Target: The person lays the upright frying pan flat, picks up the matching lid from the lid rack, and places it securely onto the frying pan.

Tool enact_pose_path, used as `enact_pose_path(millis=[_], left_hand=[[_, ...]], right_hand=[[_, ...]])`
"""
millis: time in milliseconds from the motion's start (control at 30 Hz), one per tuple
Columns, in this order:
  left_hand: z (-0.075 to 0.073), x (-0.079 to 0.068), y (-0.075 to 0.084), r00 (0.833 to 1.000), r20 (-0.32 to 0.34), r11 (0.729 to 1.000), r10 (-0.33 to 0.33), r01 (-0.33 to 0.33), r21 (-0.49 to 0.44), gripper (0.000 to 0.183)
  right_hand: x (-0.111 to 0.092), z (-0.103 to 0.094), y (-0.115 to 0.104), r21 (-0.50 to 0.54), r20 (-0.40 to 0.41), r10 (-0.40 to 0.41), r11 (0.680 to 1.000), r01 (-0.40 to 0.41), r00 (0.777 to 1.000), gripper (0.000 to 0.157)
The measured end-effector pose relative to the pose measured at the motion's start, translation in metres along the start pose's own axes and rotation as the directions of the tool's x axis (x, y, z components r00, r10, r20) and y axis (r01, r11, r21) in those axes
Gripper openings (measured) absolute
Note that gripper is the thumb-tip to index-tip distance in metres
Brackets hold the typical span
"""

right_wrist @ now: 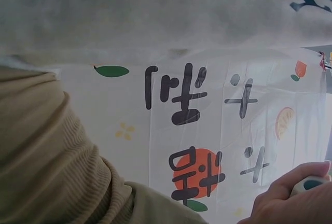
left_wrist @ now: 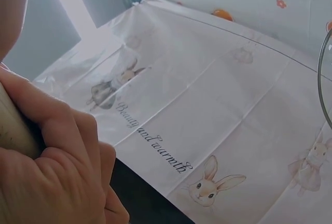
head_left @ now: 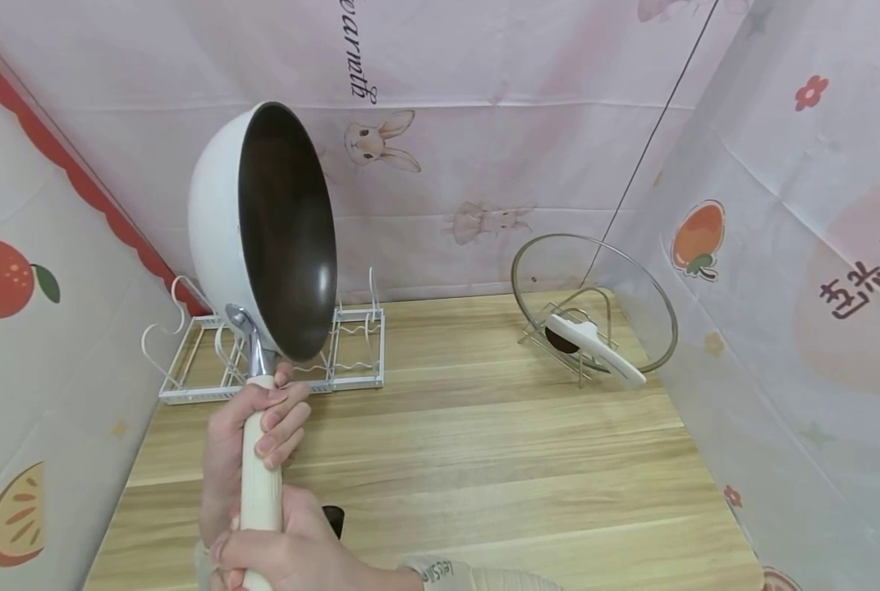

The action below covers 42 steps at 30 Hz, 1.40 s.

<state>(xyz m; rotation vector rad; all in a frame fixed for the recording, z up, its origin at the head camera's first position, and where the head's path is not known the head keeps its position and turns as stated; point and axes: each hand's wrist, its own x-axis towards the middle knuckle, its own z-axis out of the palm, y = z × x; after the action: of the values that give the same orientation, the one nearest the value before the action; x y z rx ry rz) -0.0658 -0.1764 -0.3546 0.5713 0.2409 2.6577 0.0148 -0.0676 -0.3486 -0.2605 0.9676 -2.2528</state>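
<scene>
A deep frying pan (head_left: 218,205), white outside and dark inside, is held up on its side over the left of the table, its opening facing right. My left hand (head_left: 251,427) curls round the upper part of its cream handle (head_left: 263,476), just below the metal neck. Lower on the same handle, my right hand (head_left: 292,542) grips near the end. In the left wrist view the left hand (left_wrist: 57,151) wraps the handle (left_wrist: 13,130), with part of the pan (left_wrist: 145,198) dark beyond it. The right wrist view catches the right hand (right_wrist: 295,203) round the handle's end (right_wrist: 308,183).
Behind the pan stands a white wire rack (head_left: 359,382) on the wooden table (head_left: 484,460). A glass lid (head_left: 665,312) with a white handle leans on a small wire stand (head_left: 608,308) at the back right. Printed cloth walls enclose the back and sides. A small black object (head_left: 334,519) shows beside the right wrist.
</scene>
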Motion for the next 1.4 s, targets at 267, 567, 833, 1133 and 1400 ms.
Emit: enact_pose_path(millis=[267, 567, 833, 1133, 1400], left_hand=[[0.000, 0.003, -0.001, 1.000, 0.019, 1.000, -0.013, 0.013, -0.018, 0.019], [-0.002, 0.002, -0.001, 1.000, 0.007, 0.999, -0.019, 0.020, -0.046, 0.018], [-0.002, 0.002, 0.002, 0.999, -0.003, 0.998, -0.042, 0.042, 0.037, 0.021], [-0.005, -0.001, 0.008, 0.996, -0.042, 0.987, -0.081, 0.086, 0.139, 0.027], [-0.012, 0.000, 0.017, 0.988, -0.034, 0.954, -0.151, 0.155, 0.258, 0.032]], right_hand=[[-0.001, 0.000, 0.000, -0.012, 0.009, -0.020, 1.000, 0.020, 1.000, 0.016], [0.001, -0.002, 0.004, -0.022, 0.028, -0.067, 0.997, 0.068, 0.997, 0.022], [0.000, -0.004, 0.003, -0.035, 0.019, -0.056, 0.998, 0.056, 0.998, 0.022], [0.001, -0.006, 0.002, -0.008, 0.021, -0.071, 0.997, 0.071, 0.997, 0.020], [0.001, -0.008, 0.002, -0.017, 0.025, -0.093, 0.995, 0.093, 0.995, 0.021]])
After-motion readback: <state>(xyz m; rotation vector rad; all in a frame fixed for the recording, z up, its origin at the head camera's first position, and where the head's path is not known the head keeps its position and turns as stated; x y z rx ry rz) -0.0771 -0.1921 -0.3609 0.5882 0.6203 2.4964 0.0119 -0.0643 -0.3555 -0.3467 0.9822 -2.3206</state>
